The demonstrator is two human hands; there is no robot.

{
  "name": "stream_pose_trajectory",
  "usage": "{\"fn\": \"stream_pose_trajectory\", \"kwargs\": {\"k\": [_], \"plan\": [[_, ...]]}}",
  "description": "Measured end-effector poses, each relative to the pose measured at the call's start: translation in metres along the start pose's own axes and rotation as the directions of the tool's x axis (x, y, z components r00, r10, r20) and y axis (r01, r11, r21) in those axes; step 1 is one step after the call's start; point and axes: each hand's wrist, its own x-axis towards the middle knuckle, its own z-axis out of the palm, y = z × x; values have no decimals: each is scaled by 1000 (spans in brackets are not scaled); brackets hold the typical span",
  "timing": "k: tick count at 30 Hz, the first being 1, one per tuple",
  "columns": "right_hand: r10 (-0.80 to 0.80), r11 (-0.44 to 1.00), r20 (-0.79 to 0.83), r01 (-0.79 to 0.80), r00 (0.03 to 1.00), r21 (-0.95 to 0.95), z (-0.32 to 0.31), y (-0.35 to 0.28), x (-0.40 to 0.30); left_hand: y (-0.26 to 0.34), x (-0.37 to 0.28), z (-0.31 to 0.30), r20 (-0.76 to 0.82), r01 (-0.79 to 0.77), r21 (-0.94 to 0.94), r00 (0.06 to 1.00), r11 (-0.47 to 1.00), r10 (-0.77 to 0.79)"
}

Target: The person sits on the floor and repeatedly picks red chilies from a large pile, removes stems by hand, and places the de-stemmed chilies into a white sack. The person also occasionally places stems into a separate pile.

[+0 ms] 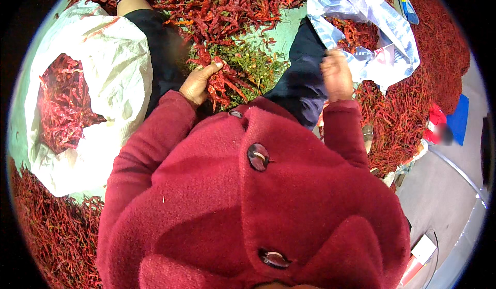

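My left hand (pixel 200 80) grips a bunch of dried red chillies (pixel 224 84) between thumb and fingers, just in front of my coat. Beneath and beyond it lies a heap of green chilli stems (pixel 252 62) between my legs. My right hand (pixel 337 75) is blurred, its fingers curled, at the near rim of a white printed plastic bag (pixel 391 21). Darker, shrivelled chillies (pixel 354 33) lie inside that bag. Whether the right fingers hold anything cannot be made out. On the left stands a white woven sack (pixel 120 56) whose mouth shows red chillies (pixel 66 106).
A large spread of red chillies (pixel 217 10) lies ahead, and more chillies (pixel 399 122) are at the right. Another heap (pixel 58 231) is at the lower left. Pale green sheeting (pixel 292 25) shows between them. A red-and-white box (pixel 418 254) lies on the grey floor (pixel 422 196).
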Motion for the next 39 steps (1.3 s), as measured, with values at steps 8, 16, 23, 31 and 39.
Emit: {"fn": "stream_pose_trajectory", "kwargs": {"k": [8, 16, 23, 31, 39], "plan": [[210, 869, -81, -224, 974, -441, 54, 43, 32, 0, 0, 5, 29, -30, 98, 999, 995, 27], [285, 238, 146, 78, 947, -968, 124, 150, 73, -1, 4, -4, 28, -32, 104, 999, 994, 29], [319, 246, 221, 145, 922, -958, 113, 160, 74, -6, 14, -10, -61, 9, 150, 998, 989, 0], [473, 739, 79, -347, 877, -577, 97, 125, 32, -2, 9, -6, -81, -25, 167, 996, 986, 39], [554, 795, 213, -435, 805, -423, 127, 86, -11, -15, 7, -15, 26, -91, 326, 996, 941, 88]]}}
